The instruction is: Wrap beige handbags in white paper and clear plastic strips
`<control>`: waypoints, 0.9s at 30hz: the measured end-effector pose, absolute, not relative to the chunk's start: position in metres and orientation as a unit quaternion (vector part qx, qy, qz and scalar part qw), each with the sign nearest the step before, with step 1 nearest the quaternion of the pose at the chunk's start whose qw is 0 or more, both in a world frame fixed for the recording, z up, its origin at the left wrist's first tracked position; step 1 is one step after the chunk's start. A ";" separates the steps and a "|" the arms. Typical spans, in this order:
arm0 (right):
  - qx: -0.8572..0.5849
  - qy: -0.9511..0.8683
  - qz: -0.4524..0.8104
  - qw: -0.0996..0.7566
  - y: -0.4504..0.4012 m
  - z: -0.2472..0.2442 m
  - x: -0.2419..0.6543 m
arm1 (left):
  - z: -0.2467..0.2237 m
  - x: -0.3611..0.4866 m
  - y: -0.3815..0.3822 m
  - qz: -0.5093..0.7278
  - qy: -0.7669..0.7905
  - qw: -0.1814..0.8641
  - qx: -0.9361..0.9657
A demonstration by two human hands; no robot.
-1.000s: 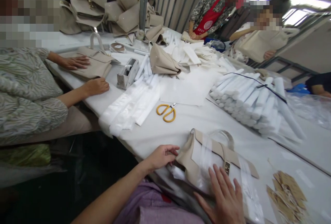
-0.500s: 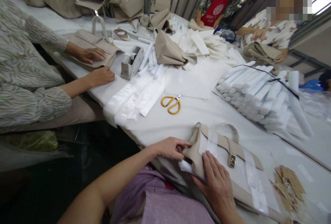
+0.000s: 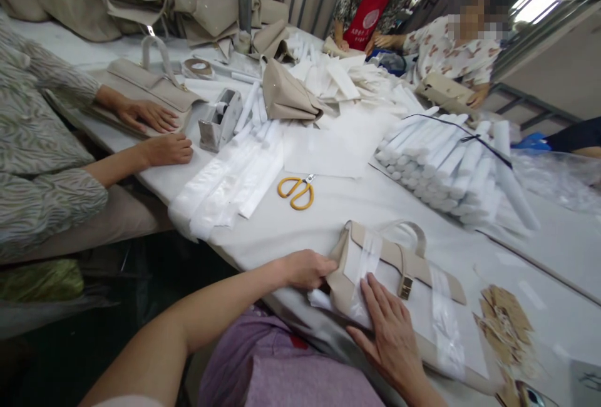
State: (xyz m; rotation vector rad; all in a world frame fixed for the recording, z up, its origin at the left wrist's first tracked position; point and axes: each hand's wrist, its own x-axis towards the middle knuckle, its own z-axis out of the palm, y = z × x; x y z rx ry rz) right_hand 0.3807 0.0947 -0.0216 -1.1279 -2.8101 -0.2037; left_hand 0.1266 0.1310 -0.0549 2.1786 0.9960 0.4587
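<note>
A beige handbag (image 3: 425, 325) lies on the table in front of me, its buckle strap and flap facing up. White sheeting and two strips of clear tape (image 3: 448, 313) cross its front. My left hand (image 3: 307, 269) is at the bag's left end, fingers curled closed on the side panel; the fingertips are partly hidden. My right hand (image 3: 392, 335) lies flat on the bag's lower front, fingers stretched out. A white piece (image 3: 319, 298) pokes out under the left end. Yellow-handled scissors (image 3: 297, 192) lie beyond the bag.
Bundled white rolls (image 3: 441, 166) stand at right; brown paper tags (image 3: 504, 322) lie beside the bag. Plastic strips (image 3: 225, 188) and a tape dispenser (image 3: 221, 120) lie left. A co-worker's hands (image 3: 150, 122) rest on another handbag (image 3: 141, 84). More bags (image 3: 206, 3) are piled behind; two people stand across.
My left hand's fingers have gone from reaching along the bag's side to curling in against it. My right hand stays flat on the bag. The whole view has swung slightly to the right.
</note>
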 end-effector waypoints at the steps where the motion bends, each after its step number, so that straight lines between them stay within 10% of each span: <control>1: -0.368 -0.926 -0.068 0.053 0.095 -0.023 0.381 | -0.055 0.125 0.134 0.179 0.373 0.354 0.839; 10: -0.393 -0.904 -0.115 0.121 0.085 -0.021 0.346 | -0.055 0.078 0.130 0.248 0.339 0.530 0.737; 21: -0.391 -0.907 -0.114 0.107 0.094 -0.028 0.333 | -0.058 0.111 0.106 0.243 0.455 0.303 0.801; 27: -0.420 -0.896 -0.060 0.130 0.096 -0.029 0.332 | -0.057 0.112 0.104 0.281 0.501 0.380 0.725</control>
